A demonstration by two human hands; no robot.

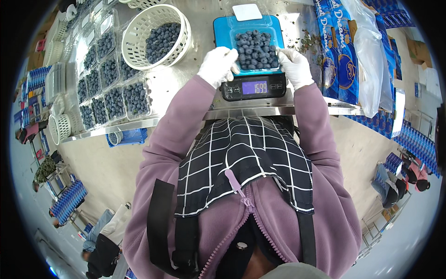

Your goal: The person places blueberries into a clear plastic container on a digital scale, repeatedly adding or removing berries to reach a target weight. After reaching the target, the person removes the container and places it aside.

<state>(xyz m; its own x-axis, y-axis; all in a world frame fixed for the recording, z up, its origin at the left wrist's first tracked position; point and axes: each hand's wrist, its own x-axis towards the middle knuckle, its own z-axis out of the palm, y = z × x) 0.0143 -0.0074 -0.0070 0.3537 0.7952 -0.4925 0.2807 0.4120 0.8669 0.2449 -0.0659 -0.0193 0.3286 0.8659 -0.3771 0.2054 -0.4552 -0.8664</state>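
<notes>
A clear plastic clamshell punnet [234, 42] filled with blueberries [256, 50] sits on the blue platform of a digital kitchen scale [220, 31]. Its lid stands open toward the back, with a blank-looking white label [247, 12] on it. My left hand [219, 66], in a white glove, pinches the punnet's left side near the front corner. On the opposite side my gloved right hand [295, 67] grips the right edge. The scale's lit display [254, 88] shows digits and faces me.
Left of the scale is a white plastic basket [132, 48] part-filled with blueberries. Beyond it stand rows of filled punnets [136, 99]. Blue printed cartons [329, 62] and a clear plastic bag [369, 59] lie to the right, beside plant debris [308, 42]. The steel table's front edge [244, 111] is before me.
</notes>
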